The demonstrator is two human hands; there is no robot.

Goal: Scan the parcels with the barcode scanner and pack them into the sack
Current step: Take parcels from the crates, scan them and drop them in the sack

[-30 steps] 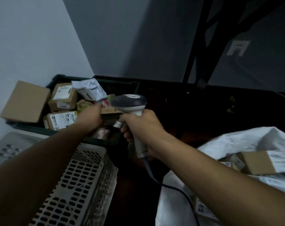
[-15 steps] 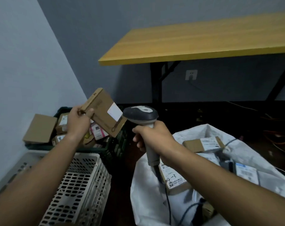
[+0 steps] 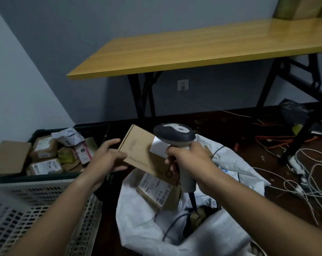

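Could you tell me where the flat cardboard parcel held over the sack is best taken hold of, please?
Probably by its bare left edge, coming from the left, as the left hand does now: thumb on top, fingers beneath. The cardboard parcel is thin and flat, so a pinch across its thickness suits it, and this grip leaves its white label clear for the barcode scanner in the right hand.

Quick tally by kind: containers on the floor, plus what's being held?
dark crate: 1
white slotted basket: 1
white sack: 1
barcode scanner: 1
held cardboard parcel: 1
Total: 5
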